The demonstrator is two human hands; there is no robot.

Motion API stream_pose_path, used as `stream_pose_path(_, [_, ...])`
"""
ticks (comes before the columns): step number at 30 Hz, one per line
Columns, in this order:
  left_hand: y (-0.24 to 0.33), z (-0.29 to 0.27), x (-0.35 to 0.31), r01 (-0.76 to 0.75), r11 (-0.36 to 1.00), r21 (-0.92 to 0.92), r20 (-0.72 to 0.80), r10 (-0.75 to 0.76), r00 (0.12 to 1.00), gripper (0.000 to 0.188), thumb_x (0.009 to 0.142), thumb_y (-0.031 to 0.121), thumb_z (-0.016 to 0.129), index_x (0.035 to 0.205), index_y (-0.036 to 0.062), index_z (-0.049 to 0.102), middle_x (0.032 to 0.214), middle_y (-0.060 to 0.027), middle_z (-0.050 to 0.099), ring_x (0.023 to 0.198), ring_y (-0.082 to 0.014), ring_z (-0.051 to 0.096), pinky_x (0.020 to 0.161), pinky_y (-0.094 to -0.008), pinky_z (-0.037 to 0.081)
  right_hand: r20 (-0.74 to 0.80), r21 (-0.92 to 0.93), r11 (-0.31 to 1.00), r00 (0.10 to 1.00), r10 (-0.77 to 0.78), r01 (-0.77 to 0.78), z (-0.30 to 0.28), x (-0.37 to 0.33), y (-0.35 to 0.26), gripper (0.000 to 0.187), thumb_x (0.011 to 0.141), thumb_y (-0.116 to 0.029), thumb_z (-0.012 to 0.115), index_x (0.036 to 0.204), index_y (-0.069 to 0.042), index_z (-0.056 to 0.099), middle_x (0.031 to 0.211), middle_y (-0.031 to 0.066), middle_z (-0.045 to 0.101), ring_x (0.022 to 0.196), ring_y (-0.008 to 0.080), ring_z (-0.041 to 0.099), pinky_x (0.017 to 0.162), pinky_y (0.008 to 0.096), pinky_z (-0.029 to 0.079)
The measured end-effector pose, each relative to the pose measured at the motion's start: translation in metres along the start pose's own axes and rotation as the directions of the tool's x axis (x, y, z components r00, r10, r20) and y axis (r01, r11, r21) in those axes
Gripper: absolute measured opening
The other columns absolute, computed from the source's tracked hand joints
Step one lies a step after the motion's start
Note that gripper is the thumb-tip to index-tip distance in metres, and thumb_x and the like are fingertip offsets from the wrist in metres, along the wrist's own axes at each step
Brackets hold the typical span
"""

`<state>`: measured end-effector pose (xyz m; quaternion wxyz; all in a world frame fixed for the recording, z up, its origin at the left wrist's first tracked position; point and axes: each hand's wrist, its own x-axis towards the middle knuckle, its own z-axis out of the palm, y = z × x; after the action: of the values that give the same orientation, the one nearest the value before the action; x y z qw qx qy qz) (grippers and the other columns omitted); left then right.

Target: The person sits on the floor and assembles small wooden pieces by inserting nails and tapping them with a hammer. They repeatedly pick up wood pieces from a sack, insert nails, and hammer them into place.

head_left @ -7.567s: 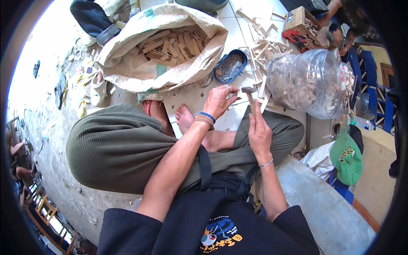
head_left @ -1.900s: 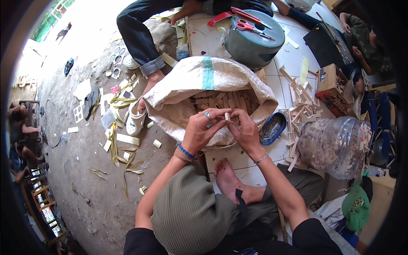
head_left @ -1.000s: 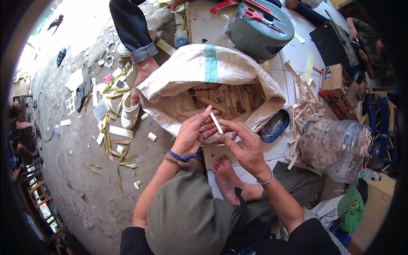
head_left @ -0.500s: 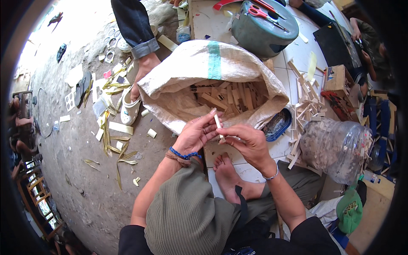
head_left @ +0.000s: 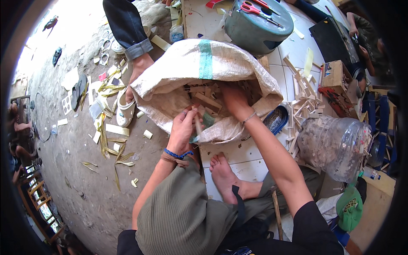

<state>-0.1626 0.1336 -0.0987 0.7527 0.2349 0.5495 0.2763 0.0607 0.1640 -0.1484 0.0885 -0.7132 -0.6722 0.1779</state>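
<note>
Inside the sack (head_left: 170,68) is the right hand (head_left: 231,97), grip hidden; the left hand (head_left: 182,128) pinches a stick (head_left: 198,123).

Sack (head_left: 168,63) mouth: gap at L, R hand (head_left: 231,95) blks R part; blue tray (head_left: 276,130) + wood pile (head_left: 302,105) just outside R.

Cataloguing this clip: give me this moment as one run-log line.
left hand: holding blurred wooden strip, by near rim of woven sack | right hand: inside sack, fingers hidden | wood pieces: in sack

Green cap (head_left: 349,209) at right, dark sandal (head_left: 78,92) left.
</note>
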Motion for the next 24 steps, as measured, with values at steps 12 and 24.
stream_pose_path(12, [0.006, 0.001, -0.005, -0.03, 0.994, 0.108, 0.037, 0.026, 0.999, 0.042, 0.108, 0.043, 0.064, 0.124, 0.0044, 0.065, 0.104, 0.0002, 0.063, 0.072, -0.0074, 0.054, 0.055, -0.0221, 0.042, -0.108, 0.693, 0.721, 0.986, 0.13, -0.019, -0.037, -0.035, 0.013, 0.033, 0.089, -0.028, 0.081, 0.107, -0.001, 0.077, 0.101, 0.0171, 0.077, 0.096, 0.0292, 0.074, 0.09, 0.0394, 0.055])
stream_pose_path(24, [0.13, 0.032, -0.075, -0.29, 0.768, 0.571, 0.407, 0.042, 0.912, 0.05, 0.112, 0.042, 0.056, 0.149, 0.009, 0.062, 0.083, 0.0079, 0.048, 0.071, -0.003, 0.045, 0.062, -0.0211, 0.042, 0.251, 0.963, -0.175, 0.916, 0.313, -0.204, -0.1, -0.13, -0.01, 0.046, 0.098, -0.017, 0.079, 0.137, -0.008, 0.057, 0.105, 0.0027, 0.076, 0.087, 0.0053, 0.067, 0.061, 0.0203, 0.045])
